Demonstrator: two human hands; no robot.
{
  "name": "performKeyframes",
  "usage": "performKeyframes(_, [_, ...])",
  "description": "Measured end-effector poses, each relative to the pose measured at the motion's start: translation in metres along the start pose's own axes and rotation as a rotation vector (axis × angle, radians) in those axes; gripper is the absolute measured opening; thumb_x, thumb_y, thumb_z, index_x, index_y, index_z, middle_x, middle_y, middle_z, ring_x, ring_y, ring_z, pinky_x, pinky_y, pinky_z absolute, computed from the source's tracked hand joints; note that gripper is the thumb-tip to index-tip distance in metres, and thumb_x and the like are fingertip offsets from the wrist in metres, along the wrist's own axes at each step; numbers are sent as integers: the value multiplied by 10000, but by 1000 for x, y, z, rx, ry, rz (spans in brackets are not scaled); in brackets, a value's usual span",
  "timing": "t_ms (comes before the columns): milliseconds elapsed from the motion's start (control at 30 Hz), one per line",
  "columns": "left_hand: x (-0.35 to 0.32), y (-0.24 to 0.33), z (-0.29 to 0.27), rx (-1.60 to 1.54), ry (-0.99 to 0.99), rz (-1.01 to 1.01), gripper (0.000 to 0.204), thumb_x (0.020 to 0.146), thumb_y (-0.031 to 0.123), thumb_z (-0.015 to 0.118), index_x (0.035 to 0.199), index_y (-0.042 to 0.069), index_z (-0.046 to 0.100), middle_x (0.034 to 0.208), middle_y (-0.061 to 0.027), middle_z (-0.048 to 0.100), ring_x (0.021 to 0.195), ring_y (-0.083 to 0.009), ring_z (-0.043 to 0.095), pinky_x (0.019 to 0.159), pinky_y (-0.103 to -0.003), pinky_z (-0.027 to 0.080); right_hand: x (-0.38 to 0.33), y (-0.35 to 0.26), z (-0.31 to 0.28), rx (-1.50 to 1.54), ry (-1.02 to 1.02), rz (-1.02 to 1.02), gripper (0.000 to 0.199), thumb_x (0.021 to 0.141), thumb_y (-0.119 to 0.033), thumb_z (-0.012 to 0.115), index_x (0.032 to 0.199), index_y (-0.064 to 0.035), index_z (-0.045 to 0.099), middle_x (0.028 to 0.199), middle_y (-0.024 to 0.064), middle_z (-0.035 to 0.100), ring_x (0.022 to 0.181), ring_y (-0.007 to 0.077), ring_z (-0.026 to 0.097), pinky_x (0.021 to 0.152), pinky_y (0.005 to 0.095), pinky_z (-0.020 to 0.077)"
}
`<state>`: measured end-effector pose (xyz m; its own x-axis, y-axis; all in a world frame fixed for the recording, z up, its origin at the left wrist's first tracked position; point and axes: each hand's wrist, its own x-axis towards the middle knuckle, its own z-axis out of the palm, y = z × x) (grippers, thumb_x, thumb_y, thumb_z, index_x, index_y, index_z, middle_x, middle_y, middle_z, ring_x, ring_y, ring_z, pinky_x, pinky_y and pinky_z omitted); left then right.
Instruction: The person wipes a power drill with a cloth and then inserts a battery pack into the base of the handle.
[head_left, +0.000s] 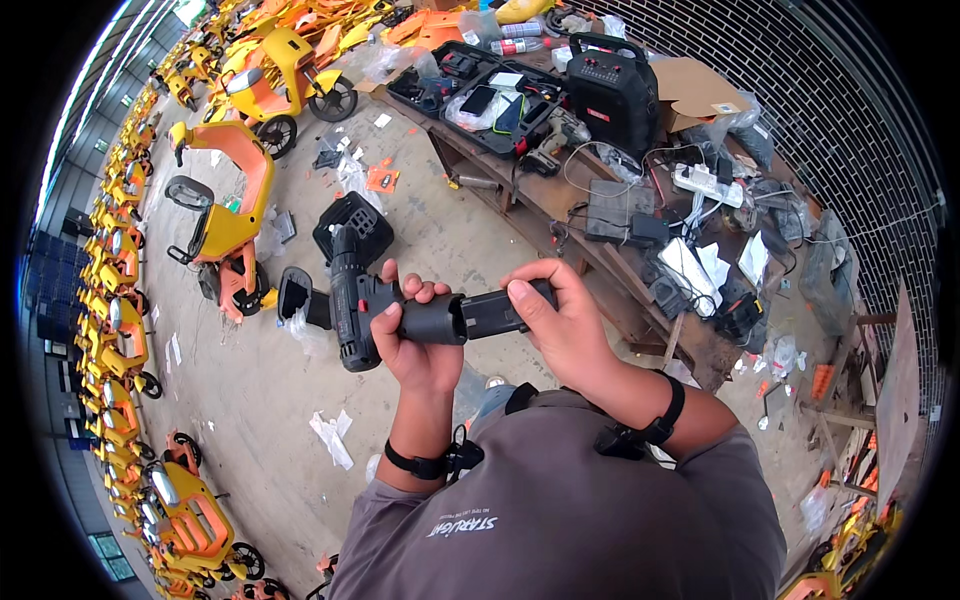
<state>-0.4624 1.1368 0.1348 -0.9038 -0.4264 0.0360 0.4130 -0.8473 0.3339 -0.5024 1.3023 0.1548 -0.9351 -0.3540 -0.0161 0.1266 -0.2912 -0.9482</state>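
Observation:
My left hand [418, 345] is wrapped round the grip of a black cordless drill [349, 300], whose head lies to the left with the chuck pointing away from me. The open end of the grip faces right. Between the thumb and fingers of my right hand [562, 318] is a slim black battery pack [490, 315]. Its left end meets the mouth of the drill's grip, in line with it; how deep it sits inside cannot be seen. Both hands are held up in front of my chest, over the concrete floor.
A cluttered workbench [540, 190] runs along the right, bearing an open tool case [478, 105], a black speaker-like box [612, 95], a power strip [708, 183] and loose cables. Yellow scooters [228, 190] stand on the left. A black crate [355, 228] and litter lie on the floor.

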Motion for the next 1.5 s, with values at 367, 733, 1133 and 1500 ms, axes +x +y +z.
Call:
performKeyframes(367, [-22, 130, -175, 110, 469, -156, 433, 824, 96, 548, 1237, -27, 500, 936, -80, 565, 850, -195, 582, 898, -344, 508, 21, 175, -138, 725, 548, 700, 453, 1001, -451, 534, 1168, -31, 568, 963, 179, 679, 780, 243, 712, 302, 198, 248])
performKeyframes(733, [9, 182, -225, 75, 613, 17, 302, 811, 78, 551, 1093, -13, 491, 915, -74, 555, 846, -185, 586, 890, -338, 514, 158, 180, -117, 690, 369, 650, 559, 960, -556, 559, 1229, -66, 575, 1137, 107, 683, 727, 110, 641, 343, 182, 266])
performKeyframes(1133, [208, 203, -225, 196, 728, -64, 294, 817, 97, 538, 1092, 8, 485, 904, -51, 542, 828, -181, 590, 868, -335, 532, 276, 276, -168, -185, 572, 206, 555, 792, -70, 780, 1242, -36, 457, 1104, 51, 598, 916, 138, 621, 608, 249, 492])
performKeyframes(1500, [400, 177, -202, 261, 692, -289, 429, 827, 113, 533, 1226, -45, 520, 919, -54, 573, 812, -172, 580, 840, -336, 519, 326, 328, -167, -771, 1034, 185, 662, 767, -126, 813, 1326, -10, 479, 1173, 188, 621, 1093, 319, 622, 949, 396, 484])
